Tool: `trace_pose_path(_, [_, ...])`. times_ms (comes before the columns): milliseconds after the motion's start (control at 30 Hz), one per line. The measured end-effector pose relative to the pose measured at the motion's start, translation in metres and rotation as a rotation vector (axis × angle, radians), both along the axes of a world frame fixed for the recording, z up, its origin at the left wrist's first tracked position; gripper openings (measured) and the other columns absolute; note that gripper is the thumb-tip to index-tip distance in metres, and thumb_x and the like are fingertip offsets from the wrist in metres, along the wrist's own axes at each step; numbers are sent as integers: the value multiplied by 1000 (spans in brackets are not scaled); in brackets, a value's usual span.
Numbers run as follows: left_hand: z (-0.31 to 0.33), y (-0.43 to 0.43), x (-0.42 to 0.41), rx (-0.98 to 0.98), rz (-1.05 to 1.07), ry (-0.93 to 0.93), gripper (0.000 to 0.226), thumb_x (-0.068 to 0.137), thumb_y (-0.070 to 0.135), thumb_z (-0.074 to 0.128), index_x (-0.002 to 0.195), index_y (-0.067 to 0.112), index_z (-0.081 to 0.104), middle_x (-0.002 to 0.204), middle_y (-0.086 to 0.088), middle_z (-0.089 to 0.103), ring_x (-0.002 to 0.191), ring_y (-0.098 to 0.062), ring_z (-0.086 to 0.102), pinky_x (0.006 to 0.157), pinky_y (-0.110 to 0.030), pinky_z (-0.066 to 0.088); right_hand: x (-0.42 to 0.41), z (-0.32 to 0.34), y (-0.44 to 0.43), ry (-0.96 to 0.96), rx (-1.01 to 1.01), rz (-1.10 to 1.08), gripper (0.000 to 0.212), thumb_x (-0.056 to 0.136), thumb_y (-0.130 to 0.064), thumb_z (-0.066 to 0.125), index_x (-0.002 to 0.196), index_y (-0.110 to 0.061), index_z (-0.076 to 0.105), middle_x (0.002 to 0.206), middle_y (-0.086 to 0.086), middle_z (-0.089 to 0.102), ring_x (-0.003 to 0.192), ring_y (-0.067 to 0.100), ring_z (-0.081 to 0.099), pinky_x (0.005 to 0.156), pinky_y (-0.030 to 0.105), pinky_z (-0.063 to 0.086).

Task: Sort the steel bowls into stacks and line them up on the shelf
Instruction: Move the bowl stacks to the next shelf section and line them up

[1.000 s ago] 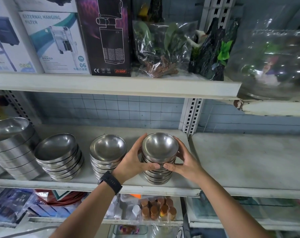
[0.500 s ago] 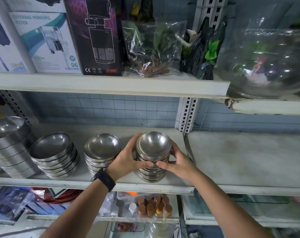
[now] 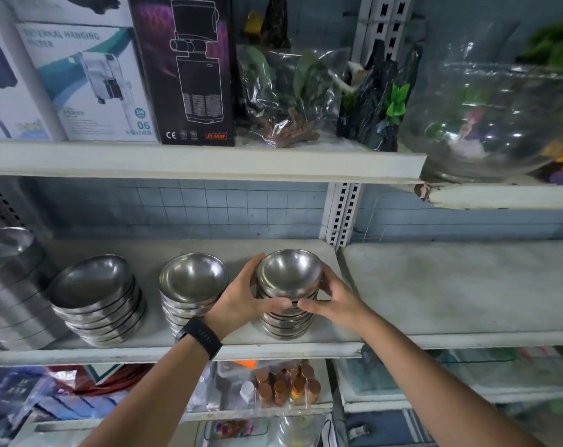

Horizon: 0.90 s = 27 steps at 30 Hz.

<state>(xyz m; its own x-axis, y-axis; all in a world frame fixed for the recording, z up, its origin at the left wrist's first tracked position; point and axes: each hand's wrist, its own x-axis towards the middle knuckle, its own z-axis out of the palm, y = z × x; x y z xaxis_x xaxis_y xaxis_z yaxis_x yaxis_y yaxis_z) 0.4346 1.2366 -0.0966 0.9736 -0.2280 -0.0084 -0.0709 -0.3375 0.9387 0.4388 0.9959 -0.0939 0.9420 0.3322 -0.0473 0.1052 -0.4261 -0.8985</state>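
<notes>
The stack of small round steel bowls stands on the pale grey middle shelf, near its front edge and just left of the white slotted upright. Both hands clasp it from the sides. The left hand, with a black watch on its wrist, curls round the stack's left flank. The right hand curls round the right flank. The two thumbs almost meet across the front, though whether they touch is hard to make out.

To the left, a second stack of wider steel bowls sits just beside the left hand. Further left are a tilted stack of shallow steel dishes and a tall stack of large steel bowls. On the shelf above stands a black filter box.
</notes>
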Motion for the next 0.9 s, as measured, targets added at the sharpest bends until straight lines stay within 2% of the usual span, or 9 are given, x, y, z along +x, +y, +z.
trace_pose_path(133, [6,2,7,12,-38,27,141,42,64,94,157,27,23,139,9,57,130,-9,54,114,-39,43,-4,1,6,24,10,-55,102,63,-68,84,148,-43,34,143,-15,52,132,2,50,115,42,41])
trace_pose_path(267, [8,5,6,4,-50,30,119,48,46,99,149,34,36,133,11,61,125,-8,58,110,-41,47,-9,0,8,31,0,-80,104,64,-60,89,150,-44,33,144,-13,52,133,4,50,115,44,41])
trace_pose_path(400, [12,5,6,5,-50,42,126,47,48,100,152,33,32,135,11,59,127,-9,56,111,-41,46,-9,1,6,35,-16,-90,102,60,-64,89,146,-49,35,141,-16,54,133,4,49,115,46,40])
trace_pose_path(500, [15,5,3,16,-29,52,121,51,43,99,152,31,33,135,12,60,127,-7,56,112,-40,45,-5,2,4,49,-39,-80,102,58,-68,89,144,-50,37,140,-16,56,133,5,50,115,48,40])
trace_pose_path(600, [20,4,0,81,-16,31,102,56,38,98,141,42,41,132,13,61,125,-6,57,111,-39,46,-5,3,4,51,-52,-71,103,57,-69,88,144,-52,36,140,-17,55,133,5,50,115,49,39])
trace_pose_path(667, [24,3,-4,145,-25,9,96,62,35,96,136,50,36,133,17,58,128,-8,55,113,-33,43,-4,4,2,43,-55,-63,107,55,-69,89,145,-51,34,141,-19,53,133,5,49,115,48,39])
trace_pose_path(733, [33,3,-11,225,-27,9,106,66,40,93,151,39,28,140,15,51,136,-12,47,113,-26,37,-4,9,1,44,-90,-40,113,52,-73,88,147,-48,33,142,-19,52,134,4,48,115,47,39])
trace_pose_path(800, [43,4,-17,329,-18,-23,121,68,51,88,160,24,14,152,6,43,141,-13,41,114,-26,34,-9,20,0,40,-144,-28,108,53,-73,87,145,-51,33,144,-19,50,135,2,45,115,45,39])
trace_pose_path(900, [62,5,-26,460,0,-98,116,75,60,79,161,21,12,154,0,43,140,-16,43,113,-28,36,-18,40,0,10,-207,17,107,62,-66,84,147,-53,21,151,-14,42,140,5,37,119,42,33])
